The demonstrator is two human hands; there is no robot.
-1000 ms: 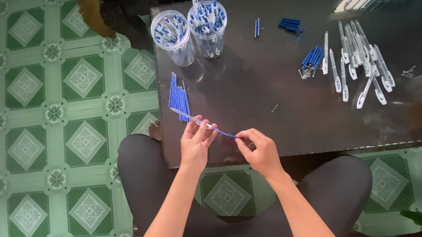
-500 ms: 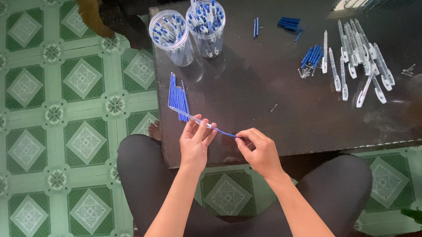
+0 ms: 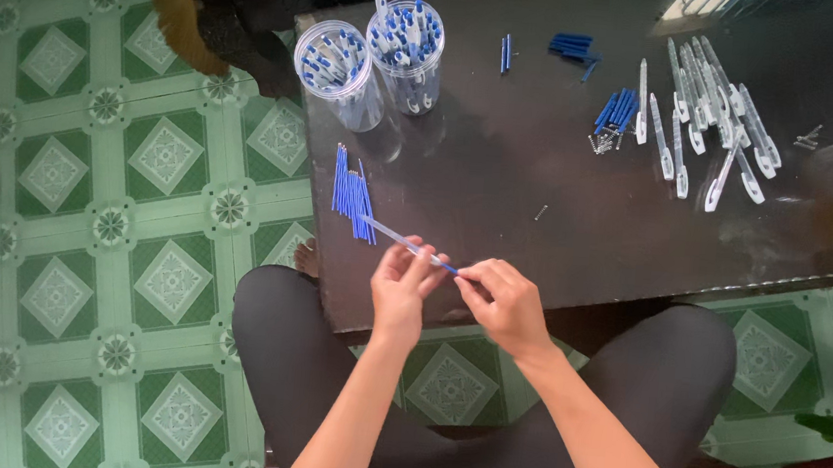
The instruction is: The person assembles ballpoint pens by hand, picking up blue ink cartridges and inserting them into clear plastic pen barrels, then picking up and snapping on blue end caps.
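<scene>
Spreading across the upper right is a dark table [image 3: 540, 174], glossy enough to mirror what stands on it, set over a green patterned tile floor [image 3: 89, 238]. Two clear plastic cups [image 3: 371, 62] near its far left edge are packed with finished blue-and-white pens. A scatter of clear pen barrels [image 3: 712, 129] lies to the right, a bundle of blue refills [image 3: 352, 194] to the left. Over the near edge, the left hand [image 3: 402, 292] and right hand [image 3: 505, 305] each pinch one pen barrel [image 3: 406, 241] (thin, see-through, a blue refill showing at its right end), held slanted between them.
</scene>
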